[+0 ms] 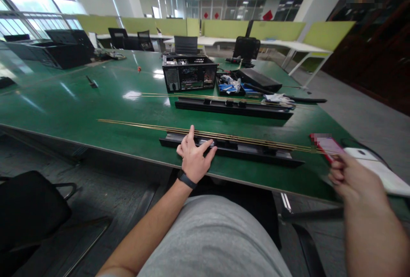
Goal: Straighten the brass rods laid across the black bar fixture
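Golden rods (pixel 224 135), thin and long, lie lengthwise over the near black rail (pixel 250 157), along the near edge of the green bench (pixel 64 114). Left hand (pixel 194 157): open, fingers spread, over the rail's left half, index finger at the rods. Right hand (pixel 355 174): closed in a pinch at the rods' right ends, near the bench's right edge; blurred, can't tell how many it has. Step looks like lining up or steadying the rods on the rail. From this pose, any shift would call for a light left press and a level right grip, since such thin rods could flex or roll.

Beside the right hand: red-cased phone (pixel 326 146), white flat item (pixel 384 175) by the right edge. Farther in: far black rail (pixel 230 108), roughly parallel, with more rods (pixel 192 96) along it. Past it: open computer case (pixel 190 74), blue-white gloves (pixel 231 84), black slab (pixel 259 79). Far left corner: big dark case (pixel 60 52).
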`<state>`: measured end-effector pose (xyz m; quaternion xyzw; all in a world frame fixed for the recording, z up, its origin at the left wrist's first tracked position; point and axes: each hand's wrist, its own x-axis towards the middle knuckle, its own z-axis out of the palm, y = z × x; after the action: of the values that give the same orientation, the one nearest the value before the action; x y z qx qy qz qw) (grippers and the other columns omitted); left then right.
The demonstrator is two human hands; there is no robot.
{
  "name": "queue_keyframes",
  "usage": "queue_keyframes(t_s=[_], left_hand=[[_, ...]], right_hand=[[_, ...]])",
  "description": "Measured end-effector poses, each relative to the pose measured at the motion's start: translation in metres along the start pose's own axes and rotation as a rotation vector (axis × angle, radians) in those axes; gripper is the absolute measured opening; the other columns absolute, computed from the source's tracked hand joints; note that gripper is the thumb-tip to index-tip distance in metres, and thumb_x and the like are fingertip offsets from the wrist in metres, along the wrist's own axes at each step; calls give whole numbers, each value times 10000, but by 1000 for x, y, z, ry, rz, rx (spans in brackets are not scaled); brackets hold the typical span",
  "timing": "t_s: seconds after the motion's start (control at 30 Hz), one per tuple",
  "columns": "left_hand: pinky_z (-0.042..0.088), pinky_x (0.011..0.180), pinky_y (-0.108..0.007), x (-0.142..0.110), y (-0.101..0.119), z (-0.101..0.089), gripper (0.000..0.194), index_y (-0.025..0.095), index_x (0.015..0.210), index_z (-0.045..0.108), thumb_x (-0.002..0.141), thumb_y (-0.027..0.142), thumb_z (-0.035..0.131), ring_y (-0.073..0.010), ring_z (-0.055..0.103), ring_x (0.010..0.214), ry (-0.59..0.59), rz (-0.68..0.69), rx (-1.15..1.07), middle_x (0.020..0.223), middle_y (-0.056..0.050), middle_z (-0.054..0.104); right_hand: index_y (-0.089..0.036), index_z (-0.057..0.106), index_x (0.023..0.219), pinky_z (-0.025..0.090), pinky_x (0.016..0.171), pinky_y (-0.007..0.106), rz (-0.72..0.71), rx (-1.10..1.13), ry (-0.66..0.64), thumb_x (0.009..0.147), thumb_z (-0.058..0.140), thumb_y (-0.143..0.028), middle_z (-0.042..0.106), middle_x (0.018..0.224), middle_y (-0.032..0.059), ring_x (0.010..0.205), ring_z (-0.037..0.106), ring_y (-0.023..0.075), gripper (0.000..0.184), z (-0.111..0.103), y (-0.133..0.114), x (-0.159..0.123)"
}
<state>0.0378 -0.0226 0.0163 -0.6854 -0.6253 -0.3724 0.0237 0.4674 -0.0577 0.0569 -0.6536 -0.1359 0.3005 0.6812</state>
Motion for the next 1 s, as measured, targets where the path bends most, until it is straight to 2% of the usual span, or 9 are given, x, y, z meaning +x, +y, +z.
queue_keyframes(t_s=[0.07,0.17,0.33,0.47,0.67,0.87,1.0], left_hand=[[416,1159,-652,0,0,0,260,421,1233,881,1015,504,767,-436,491,1517,1,6,-1,1858,-123,331],[410,1167,-655,0,0,1,258,424,1231,882,1018,505,762,-438,481,1525,1,11,-1,1858,-125,330],[412,1171,-663,0,0,2,276,421,1256,874,1014,499,767,-436,469,1529,6,15,-1,1856,-123,333],[410,1171,-666,0,0,1,280,425,1261,872,1013,502,767,-434,466,1527,4,14,-4,1855,-125,335],[408,1169,-663,0,0,-1,276,439,1267,866,1028,506,744,-422,465,1531,-24,12,4,1864,-114,320],[418,1161,-659,1,1,-2,274,450,1271,863,1034,495,734,-425,471,1523,-35,13,9,1859,-93,337],[426,1151,-651,1,0,-1,270,455,1268,863,1037,497,730,-419,472,1520,-31,14,8,1862,-90,330]], right_hand=[[-169,635,815,190,322,182,-21,5,-51,888,733,-147,491,607,-29,355,318,59,124,17,0,-23],[-144,655,832,201,301,189,23,-4,-90,910,707,-170,543,605,-7,329,319,66,98,37,0,-54],[-130,666,874,204,293,179,55,13,-133,924,760,-250,581,619,2,326,324,62,161,52,6,-79],[-142,650,838,208,285,181,57,20,-155,901,820,-279,580,622,3,320,332,65,227,54,8,-82],[-116,689,843,215,286,176,59,20,-175,908,768,-215,564,612,7,317,326,64,141,45,5,-73],[-146,656,806,206,282,186,46,20,-158,855,817,-247,540,588,-2,314,313,72,197,38,8,-64],[-129,675,805,208,299,182,20,32,-116,829,792,-196,531,597,-1,326,325,67,137,33,8,-53]])
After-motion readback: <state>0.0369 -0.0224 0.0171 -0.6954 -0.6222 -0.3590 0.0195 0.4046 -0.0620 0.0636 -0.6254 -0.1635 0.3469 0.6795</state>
